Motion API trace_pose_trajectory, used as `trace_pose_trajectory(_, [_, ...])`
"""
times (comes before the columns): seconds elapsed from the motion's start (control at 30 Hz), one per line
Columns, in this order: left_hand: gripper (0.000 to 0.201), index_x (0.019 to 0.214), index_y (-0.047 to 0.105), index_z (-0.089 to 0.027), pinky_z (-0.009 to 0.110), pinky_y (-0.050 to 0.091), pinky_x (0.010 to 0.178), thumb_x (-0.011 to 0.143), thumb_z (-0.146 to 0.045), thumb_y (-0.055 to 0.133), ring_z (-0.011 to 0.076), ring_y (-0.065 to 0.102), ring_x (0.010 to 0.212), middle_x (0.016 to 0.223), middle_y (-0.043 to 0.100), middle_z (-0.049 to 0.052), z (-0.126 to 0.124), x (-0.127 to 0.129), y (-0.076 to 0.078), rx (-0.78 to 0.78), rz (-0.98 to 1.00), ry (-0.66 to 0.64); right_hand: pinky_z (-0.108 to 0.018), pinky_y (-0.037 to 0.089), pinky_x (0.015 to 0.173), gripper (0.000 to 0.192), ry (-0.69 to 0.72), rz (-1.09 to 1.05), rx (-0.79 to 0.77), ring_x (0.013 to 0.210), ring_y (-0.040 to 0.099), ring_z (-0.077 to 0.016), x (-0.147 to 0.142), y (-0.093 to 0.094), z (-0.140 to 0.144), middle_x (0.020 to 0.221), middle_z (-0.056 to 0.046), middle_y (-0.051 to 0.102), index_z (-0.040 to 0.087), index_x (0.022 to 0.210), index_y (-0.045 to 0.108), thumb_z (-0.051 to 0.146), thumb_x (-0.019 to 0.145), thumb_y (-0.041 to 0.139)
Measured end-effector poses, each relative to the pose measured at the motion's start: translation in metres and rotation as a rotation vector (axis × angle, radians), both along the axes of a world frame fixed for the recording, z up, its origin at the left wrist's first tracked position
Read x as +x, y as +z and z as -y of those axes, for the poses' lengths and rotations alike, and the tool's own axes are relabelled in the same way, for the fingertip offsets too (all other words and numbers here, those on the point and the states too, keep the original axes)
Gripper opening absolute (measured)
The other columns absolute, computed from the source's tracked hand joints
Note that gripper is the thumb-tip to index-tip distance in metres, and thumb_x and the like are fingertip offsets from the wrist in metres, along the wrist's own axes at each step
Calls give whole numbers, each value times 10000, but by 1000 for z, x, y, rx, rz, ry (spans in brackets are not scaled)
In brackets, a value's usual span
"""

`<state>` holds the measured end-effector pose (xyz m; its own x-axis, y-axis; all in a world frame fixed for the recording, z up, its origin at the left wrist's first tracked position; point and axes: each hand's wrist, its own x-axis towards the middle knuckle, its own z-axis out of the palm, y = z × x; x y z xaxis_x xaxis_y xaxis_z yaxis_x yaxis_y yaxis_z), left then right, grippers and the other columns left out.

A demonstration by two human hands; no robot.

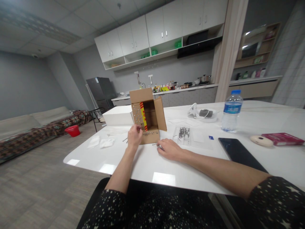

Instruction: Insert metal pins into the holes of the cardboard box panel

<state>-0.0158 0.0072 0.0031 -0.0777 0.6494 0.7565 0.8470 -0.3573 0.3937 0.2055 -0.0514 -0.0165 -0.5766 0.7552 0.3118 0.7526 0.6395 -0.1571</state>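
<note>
My left hand is curled against the near left corner of the one open cardboard box, fingers pressed together on its lower flap, while my right hand lies flat on the white table just right of the box front, fingers loosely together over something I cannot make out. The box stands upright, well in from the table's near edge, with bare tabletop between that edge and my hands. Right of the box I count one clear tray of metal pins, one water bottle and one dark tablet; left of it lie two white cloths, and one white box touches its back left side.
</note>
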Motion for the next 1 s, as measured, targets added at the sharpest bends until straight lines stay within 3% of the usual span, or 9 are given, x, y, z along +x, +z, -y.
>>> trace_pose_trajectory(0.33, [100, 882, 594, -205, 326, 480, 779, 830, -222, 510, 203, 629, 819, 862, 671, 52, 0, 1, -1, -59, -5, 2, -303, 346, 756, 207, -13, 8, -1, 892, 582, -214, -1, 0, 1, 951, -83, 669, 170, 982, 608, 278, 926, 441])
trace_pose_trajectory(0.6, [197, 945, 665, -192, 312, 472, 818, 883, -279, 499, 215, 649, 896, 961, 718, 69, 2, 1, 0, -187, -95, 74, -304, 347, 760, 209, -8, 18, -19, 903, 583, -214, 0, 3, 2, 967, -90, 671, 167, 991, 606, 277, 929, 439])
trace_pose_trajectory(0.8, [253, 997, 689, -196, 311, 466, 802, 904, -298, 477, 227, 659, 914, 983, 731, 76, 3, 2, 1, -241, -127, 143, -304, 347, 765, 210, -2, 0, -12, 906, 582, -215, 0, 0, 0, 962, -87, 671, 170, 997, 606, 281, 928, 441])
trace_pose_trajectory(1.0, [268, 1002, 686, -213, 298, 455, 749, 928, -318, 451, 228, 668, 877, 950, 742, 65, 5, 3, 2, -258, -122, 128, -302, 343, 755, 205, -2, -8, -12, 891, 581, -212, 0, -1, -1, 949, -81, 672, 172, 990, 610, 277, 921, 448])
